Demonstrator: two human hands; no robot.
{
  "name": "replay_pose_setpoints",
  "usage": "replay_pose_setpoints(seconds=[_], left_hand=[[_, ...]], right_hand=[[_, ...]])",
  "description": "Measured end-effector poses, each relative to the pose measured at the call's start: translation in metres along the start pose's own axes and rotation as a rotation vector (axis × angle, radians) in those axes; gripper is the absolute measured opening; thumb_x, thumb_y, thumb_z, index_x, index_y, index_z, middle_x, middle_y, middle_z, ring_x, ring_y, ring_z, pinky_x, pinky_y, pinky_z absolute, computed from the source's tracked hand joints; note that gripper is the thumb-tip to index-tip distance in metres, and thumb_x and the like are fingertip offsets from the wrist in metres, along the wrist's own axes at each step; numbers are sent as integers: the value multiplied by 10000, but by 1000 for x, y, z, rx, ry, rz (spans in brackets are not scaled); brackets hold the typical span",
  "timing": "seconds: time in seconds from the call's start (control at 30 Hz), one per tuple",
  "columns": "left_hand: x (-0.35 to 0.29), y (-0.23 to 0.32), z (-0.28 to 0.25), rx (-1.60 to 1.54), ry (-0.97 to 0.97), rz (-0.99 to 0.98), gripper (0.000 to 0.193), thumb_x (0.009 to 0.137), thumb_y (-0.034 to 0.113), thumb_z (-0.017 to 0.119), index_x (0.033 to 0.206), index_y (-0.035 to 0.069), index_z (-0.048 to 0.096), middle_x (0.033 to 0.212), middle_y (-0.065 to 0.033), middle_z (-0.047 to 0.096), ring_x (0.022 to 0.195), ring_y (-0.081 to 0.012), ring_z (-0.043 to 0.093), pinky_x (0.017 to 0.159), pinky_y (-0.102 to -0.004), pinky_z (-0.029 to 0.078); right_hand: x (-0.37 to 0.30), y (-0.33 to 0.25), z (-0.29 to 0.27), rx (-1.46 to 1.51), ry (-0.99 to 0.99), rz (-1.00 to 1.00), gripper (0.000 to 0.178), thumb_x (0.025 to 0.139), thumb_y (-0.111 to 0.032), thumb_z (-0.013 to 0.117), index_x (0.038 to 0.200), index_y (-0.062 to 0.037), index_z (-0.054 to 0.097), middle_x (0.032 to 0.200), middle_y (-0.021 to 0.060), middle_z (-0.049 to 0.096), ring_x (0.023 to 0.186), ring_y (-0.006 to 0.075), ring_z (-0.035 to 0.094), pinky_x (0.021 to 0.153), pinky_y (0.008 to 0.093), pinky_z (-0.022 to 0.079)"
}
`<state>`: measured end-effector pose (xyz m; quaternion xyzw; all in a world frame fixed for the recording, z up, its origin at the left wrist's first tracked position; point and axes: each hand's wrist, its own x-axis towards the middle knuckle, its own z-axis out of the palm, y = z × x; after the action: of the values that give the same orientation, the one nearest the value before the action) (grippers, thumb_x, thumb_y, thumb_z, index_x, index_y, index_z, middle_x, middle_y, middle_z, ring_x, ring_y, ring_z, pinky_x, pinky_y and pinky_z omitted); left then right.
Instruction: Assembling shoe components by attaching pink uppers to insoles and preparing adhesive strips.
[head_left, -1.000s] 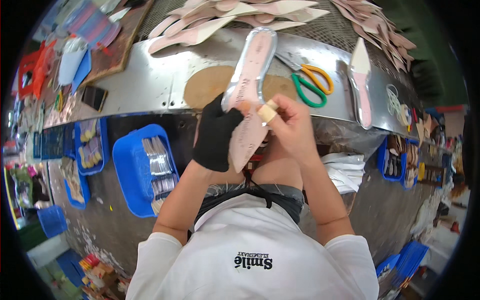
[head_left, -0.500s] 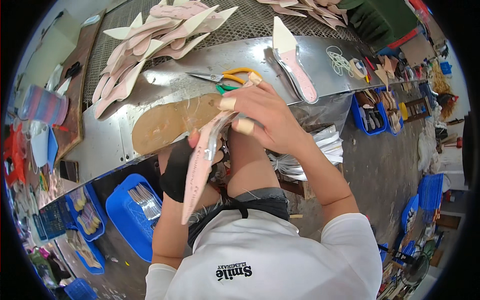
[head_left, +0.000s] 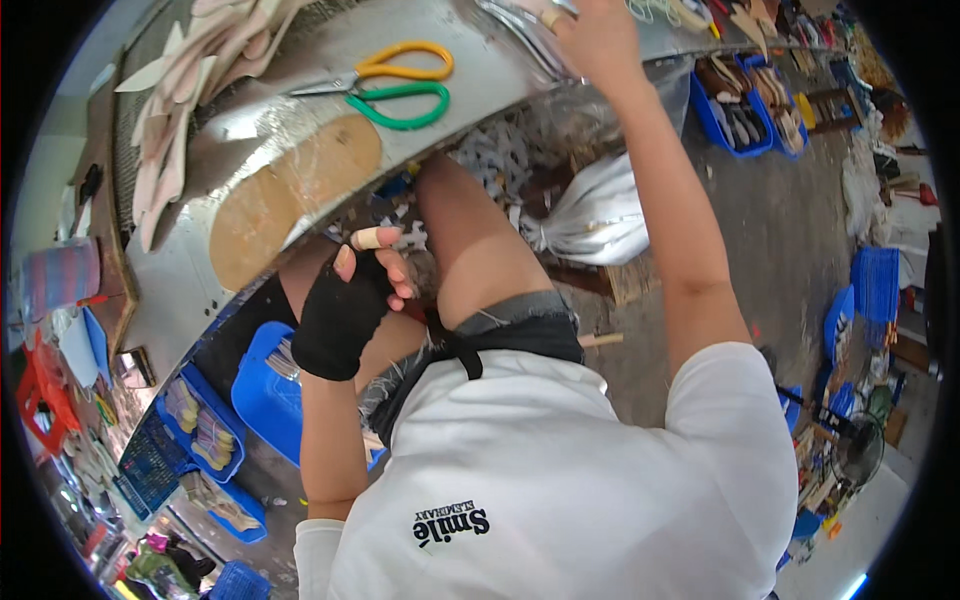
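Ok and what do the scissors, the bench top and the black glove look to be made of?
Scissors: grey metal blades, by their sheen; handles, yellow-orange and green, smooth and glossy, probably plastic or plastic-coated. Bench top: sheet metal, most likely, silvery with bright, smeared reflections. Glove: matte fabric, perhaps knitted, since it shows no shine.

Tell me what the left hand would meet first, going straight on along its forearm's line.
The left hand would likely meet the near edge of the metal bench, though depth is unclear; it might pass underneath.
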<state>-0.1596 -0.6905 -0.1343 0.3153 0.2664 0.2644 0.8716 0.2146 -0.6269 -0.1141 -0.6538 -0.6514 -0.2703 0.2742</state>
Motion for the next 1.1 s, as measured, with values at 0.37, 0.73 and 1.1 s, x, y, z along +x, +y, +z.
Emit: replay_pose_setpoints(seconds=[0.37, 0.73, 1.1], left_hand=[[-14, -49, -54, -4, 308, -156, 356, 943, 307, 487, 1162, 26, 498, 860, -39, 545, 765, -169, 546, 649, -261, 454], [-6, -56, -24, 291, 405, -136, 281, 942, 255, 496, 1107, 31, 540, 829, -36, 560, 729, -163, 563, 628, -252, 454], [124, -97, 93, 856, -129, 500, 240, 732, 83, 694, 948, 38, 602, 831, -93, 639, 729, -163, 627, 657, -281, 488]], right_hand=[[-292, -31, 27, 30, -1015, 210, 221, 757, -236, 644, 913, -88, 692, 1037, 91, 624, 1105, 294, 489, 858, 403, 436], [-262, -13, 62, 31, -1477, 336, 596, 556, -323, 771, 1091, -85, 660, 1135, 136, 618, 1090, 288, 559, 939, 394, 431], [-145, 62, -92, 1217, -586, 1190, 559, 732, -268, 773, 1131, 59, 559, 1038, 92, 620, 918, 145, 589, 812, 293, 467]])
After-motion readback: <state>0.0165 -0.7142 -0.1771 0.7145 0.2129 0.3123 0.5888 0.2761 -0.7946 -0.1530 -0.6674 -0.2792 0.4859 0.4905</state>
